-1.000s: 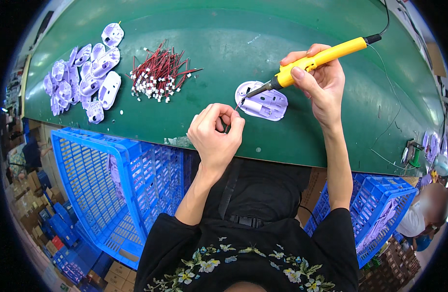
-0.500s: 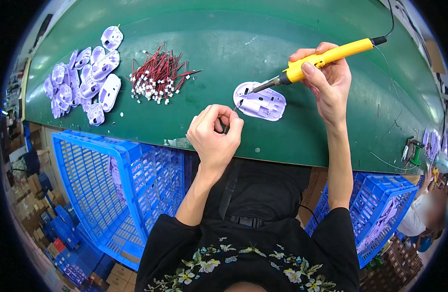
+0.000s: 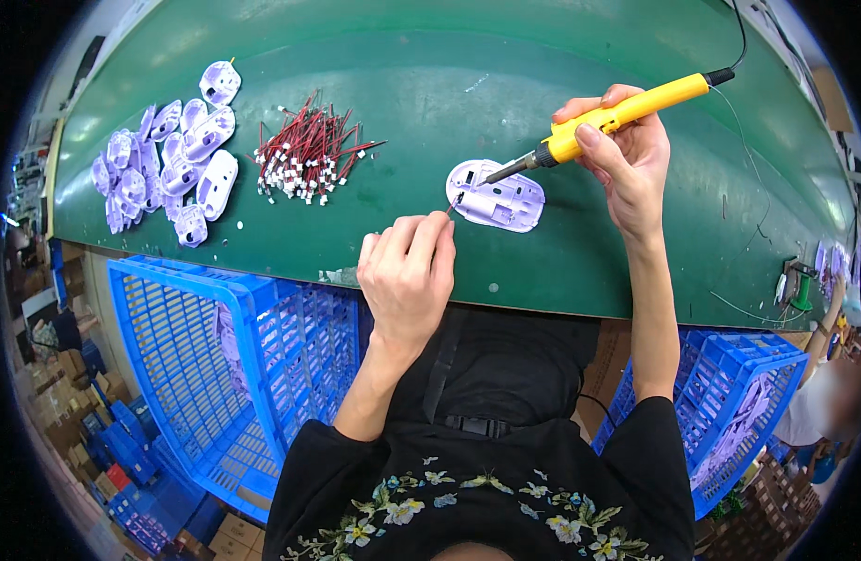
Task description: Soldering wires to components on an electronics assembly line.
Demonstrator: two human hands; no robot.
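A yellow soldering iron (image 3: 627,112) is gripped in my right hand (image 3: 627,168), its dark metal tip slanting down to the left over a pale lilac plastic housing (image 3: 510,201). The housing lies on the green table, hollow side up. My left hand (image 3: 407,276) is at the housing's lower left, back of the hand upward, fingers closed together. From its fingertips a thin dark red wire (image 3: 452,208) runs to the left end of the housing. The wire's far end is too small to make out.
Left of the housing lies a heap of red wires with white connectors (image 3: 309,154). Beyond it are several lilac housings (image 3: 159,168). Blue crates (image 3: 253,309) stand below the table edge on both sides. A solder spool (image 3: 802,292) sits at the right, near another person (image 3: 814,402).
My left hand has turned over, so its back now faces up more, and shifted slightly downward. The iron's tip has moved a little within the housing.
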